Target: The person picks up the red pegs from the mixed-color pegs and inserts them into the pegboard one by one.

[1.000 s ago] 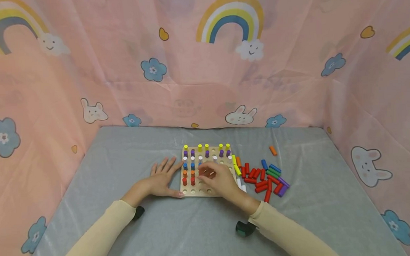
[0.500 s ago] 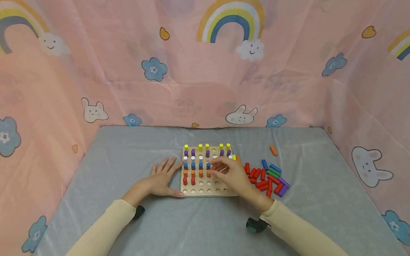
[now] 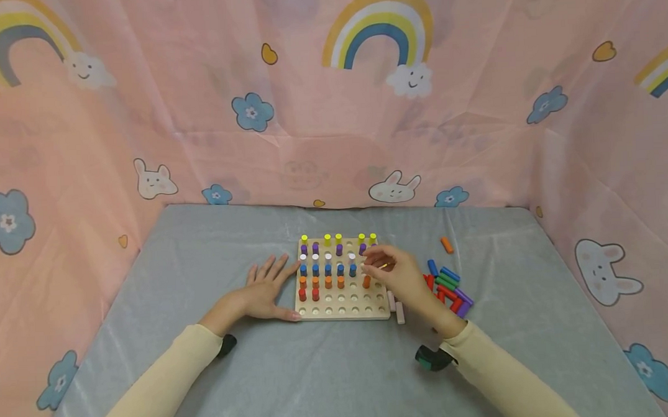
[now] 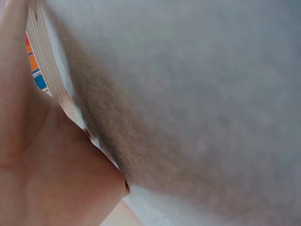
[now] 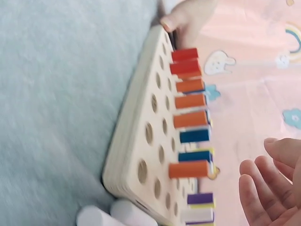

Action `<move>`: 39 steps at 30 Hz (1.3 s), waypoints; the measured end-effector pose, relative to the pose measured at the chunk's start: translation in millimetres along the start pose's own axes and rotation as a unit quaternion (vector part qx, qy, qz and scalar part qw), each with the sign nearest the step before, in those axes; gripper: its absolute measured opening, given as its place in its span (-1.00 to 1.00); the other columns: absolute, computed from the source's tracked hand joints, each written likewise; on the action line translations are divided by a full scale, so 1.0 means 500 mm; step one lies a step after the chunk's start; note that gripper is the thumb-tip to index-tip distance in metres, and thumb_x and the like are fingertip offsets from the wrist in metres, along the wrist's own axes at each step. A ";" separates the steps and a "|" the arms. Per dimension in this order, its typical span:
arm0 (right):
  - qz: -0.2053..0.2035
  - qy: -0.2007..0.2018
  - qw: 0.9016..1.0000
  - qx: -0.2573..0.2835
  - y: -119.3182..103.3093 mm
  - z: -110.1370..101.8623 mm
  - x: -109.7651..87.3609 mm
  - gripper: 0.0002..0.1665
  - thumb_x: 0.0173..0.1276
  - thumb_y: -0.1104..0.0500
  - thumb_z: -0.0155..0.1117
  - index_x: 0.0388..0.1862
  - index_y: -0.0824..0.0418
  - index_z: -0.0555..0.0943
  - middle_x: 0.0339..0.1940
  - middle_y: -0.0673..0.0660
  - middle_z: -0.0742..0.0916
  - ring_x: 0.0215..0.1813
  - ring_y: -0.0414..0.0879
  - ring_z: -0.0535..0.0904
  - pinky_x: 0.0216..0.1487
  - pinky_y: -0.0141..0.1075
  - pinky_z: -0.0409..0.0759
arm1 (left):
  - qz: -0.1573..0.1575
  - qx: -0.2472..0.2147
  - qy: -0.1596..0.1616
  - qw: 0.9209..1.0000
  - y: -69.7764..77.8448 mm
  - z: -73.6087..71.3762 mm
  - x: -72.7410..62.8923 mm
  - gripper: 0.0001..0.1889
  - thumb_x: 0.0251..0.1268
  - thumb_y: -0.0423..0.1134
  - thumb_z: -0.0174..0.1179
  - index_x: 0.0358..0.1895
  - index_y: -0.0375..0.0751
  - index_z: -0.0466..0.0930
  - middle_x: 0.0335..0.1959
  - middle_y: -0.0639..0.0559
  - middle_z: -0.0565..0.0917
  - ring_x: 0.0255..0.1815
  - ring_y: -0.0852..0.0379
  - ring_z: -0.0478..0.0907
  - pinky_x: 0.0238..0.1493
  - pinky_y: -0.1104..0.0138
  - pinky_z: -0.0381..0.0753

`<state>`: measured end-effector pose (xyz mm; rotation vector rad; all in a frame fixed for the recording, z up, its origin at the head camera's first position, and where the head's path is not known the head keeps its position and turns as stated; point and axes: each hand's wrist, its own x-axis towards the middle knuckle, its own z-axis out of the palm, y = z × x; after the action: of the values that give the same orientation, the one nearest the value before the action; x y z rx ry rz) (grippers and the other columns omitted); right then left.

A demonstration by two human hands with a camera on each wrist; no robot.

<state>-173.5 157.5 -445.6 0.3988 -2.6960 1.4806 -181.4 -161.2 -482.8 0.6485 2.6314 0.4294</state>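
Note:
A wooden pegboard [image 3: 335,304] lies on the grey cloth, with yellow, purple, white, blue, orange and red pegs standing upright in rows. Its front row of holes has no pegs. My left hand [image 3: 263,292] rests spread on the cloth along the board's left side, thumb at the front left corner; the left wrist view shows the palm beside the board's edge [image 4: 49,56]. Over the board's right side hovers my right hand [image 3: 401,277], its fingers loosely bent, and it hides some pegs there. In the right wrist view nothing shows between that thumb and those fingers [image 5: 263,176].
To the right of the board, loose red, green, blue and purple pegs [image 3: 448,278] lie in a heap, partly behind the right hand. A single orange peg [image 3: 446,244] lies farther back. Two pale pegs [image 3: 400,312] lie by the board's right edge. A patterned pink curtain [image 3: 331,140] surrounds the table.
My right hand has moved right across the board, from the middle columns to the right side, uncovering blue and orange pegs. My left hand has stayed put.

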 end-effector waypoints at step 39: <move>0.079 0.010 0.990 -0.117 0.127 -0.100 0.015 -0.68 0.26 0.20 0.43 -0.05 0.33 0.67 -0.17 0.27 0.78 -0.19 0.05 0.68 -0.25 -0.32 0.61 | 0.001 -0.008 0.004 1.000 -0.010 0.011 0.007 0.27 -0.06 0.53 0.26 0.63 0.12 -0.26 0.66 -0.16 -0.31 0.65 -0.30 -0.43 0.48 -0.38 -0.35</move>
<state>-200.6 230.2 -469.5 0.1601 -2.8992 1.1682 -183.7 -162.4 -490.7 0.6444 2.6321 0.4545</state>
